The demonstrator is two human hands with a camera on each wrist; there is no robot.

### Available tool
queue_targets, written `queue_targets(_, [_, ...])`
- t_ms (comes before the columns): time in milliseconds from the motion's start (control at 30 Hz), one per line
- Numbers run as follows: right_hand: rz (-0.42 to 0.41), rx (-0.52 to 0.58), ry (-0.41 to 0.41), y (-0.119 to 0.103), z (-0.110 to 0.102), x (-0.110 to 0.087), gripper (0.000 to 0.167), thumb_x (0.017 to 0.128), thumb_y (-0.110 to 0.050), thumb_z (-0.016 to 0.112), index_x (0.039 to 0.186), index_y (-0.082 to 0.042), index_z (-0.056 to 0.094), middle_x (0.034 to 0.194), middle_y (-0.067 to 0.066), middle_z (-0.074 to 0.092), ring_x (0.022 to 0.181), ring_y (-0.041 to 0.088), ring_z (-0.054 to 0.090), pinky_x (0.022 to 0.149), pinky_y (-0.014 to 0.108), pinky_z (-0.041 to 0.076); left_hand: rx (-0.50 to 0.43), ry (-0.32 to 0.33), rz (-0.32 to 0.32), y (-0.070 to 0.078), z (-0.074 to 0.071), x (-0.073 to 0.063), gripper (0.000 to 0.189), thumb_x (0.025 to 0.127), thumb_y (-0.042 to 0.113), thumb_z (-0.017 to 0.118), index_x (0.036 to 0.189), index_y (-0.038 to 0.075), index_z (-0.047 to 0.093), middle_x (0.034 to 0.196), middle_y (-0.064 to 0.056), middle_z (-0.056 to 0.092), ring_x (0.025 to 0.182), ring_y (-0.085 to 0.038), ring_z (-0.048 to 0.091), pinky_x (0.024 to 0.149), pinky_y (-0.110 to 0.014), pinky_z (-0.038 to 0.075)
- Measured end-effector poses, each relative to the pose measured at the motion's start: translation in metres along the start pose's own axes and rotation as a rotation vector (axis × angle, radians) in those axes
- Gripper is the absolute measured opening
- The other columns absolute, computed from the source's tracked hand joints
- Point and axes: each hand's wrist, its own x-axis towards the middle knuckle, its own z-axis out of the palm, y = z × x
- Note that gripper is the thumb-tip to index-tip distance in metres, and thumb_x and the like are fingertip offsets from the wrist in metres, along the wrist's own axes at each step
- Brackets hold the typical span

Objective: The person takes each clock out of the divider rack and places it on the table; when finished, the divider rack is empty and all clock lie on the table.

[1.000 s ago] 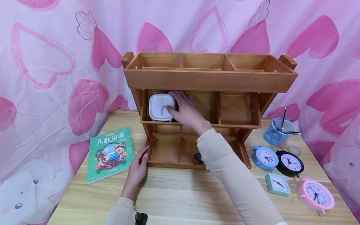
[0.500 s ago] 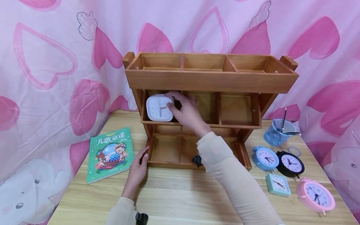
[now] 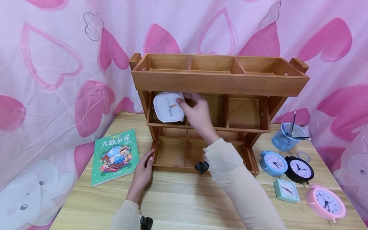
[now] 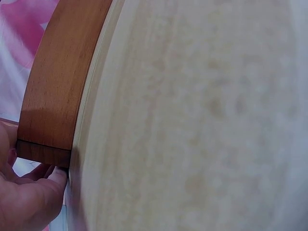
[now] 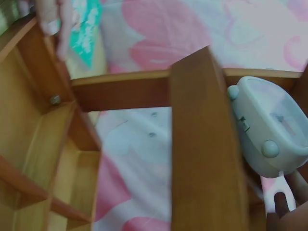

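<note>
A white alarm clock (image 3: 169, 107) is in the left compartment of the middle tier of a wooden shelf (image 3: 218, 83). It leans a little to one side. My right hand (image 3: 198, 111) grips its right edge, thumb on the front and fingers behind. In the right wrist view the clock (image 5: 269, 127) shows its rounded feet, and part of my hand (image 5: 293, 216) is at the lower right corner. My left hand (image 3: 142, 169) holds the lower left edge of the shelf. The left wrist view has its thumb and fingers (image 4: 29, 197) around the wooden corner (image 4: 45, 153).
On the right of the table stand a blue clock (image 3: 274, 163), a black clock (image 3: 299, 169), a mint square clock (image 3: 287, 190) and a pink clock (image 3: 325, 203). Behind them is a blue pen cup (image 3: 287, 137) beside a ring (image 3: 303, 156). A green book (image 3: 115, 156) lies left.
The white clock has come slightly forward and tilted in my right hand, which has turned with it. My left hand keeps its place on the shelf. The head view has shifted slightly.
</note>
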Motion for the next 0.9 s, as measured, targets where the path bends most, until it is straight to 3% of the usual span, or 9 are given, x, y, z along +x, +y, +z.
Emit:
queue_targets(167, [-0.039,0.093,0.024,-0.012,-0.018,-0.014,0.032,0.093,-0.014,0.069,0.123,-0.001,0.065,0.115,0.012,0.07,0.098,0.018,0.065,0.083,0.028,0.056,-0.013,-0.002,0.005,0.001,0.003,0.001,0.04,0.108,0.03,0.038,0.148,0.032,0.045,0.16,-0.005,0.033,0.149,-0.031,0.026,0.119,-0.055,0.024])
queue_targets(367, [-0.034,0.061,0.028,-0.003,-0.051,-0.054,0.029,0.093,-0.007,0.068,0.121,-0.001,0.066,0.113,0.012,0.069,0.096,0.016,0.066,0.078,0.022,0.056,-0.011,-0.007,0.009,0.003,0.005,0.002,0.04,0.108,0.03,0.038,0.148,0.032,0.044,0.16,-0.005,0.033,0.149,-0.031,0.027,0.119,-0.055,0.025])
queue_targets(467, [0.033,0.01,0.041,0.006,-0.073,-0.083,0.027,0.093,-0.007,0.068,0.12,-0.003,0.068,0.114,0.012,0.069,0.096,0.014,0.067,0.078,0.021,0.057,-0.008,-0.01,0.014,0.003,0.007,0.003,0.04,0.108,0.031,0.038,0.148,0.032,0.044,0.16,-0.005,0.033,0.149,-0.031,0.027,0.119,-0.055,0.025])
queue_targets(667, [0.195,-0.212,0.06,0.028,-0.121,-0.15,0.026,0.096,-0.012,0.066,0.121,-0.009,0.069,0.116,0.006,0.069,0.095,0.008,0.064,0.079,0.016,0.055,-0.01,-0.017,0.005,0.004,0.008,0.002,0.04,0.108,0.032,0.038,0.148,0.033,0.044,0.16,-0.004,0.032,0.149,-0.031,0.026,0.119,-0.055,0.025])
queue_targets(900, [0.341,-0.403,0.163,0.045,-0.181,-0.238,0.026,0.096,-0.003,0.063,0.121,0.001,0.067,0.11,-0.023,0.065,0.098,-0.008,0.06,0.079,0.008,0.051,-0.009,-0.014,-0.006,0.006,0.007,-0.002,0.04,0.108,0.032,0.038,0.148,0.033,0.044,0.161,-0.004,0.032,0.149,-0.031,0.025,0.119,-0.056,0.024])
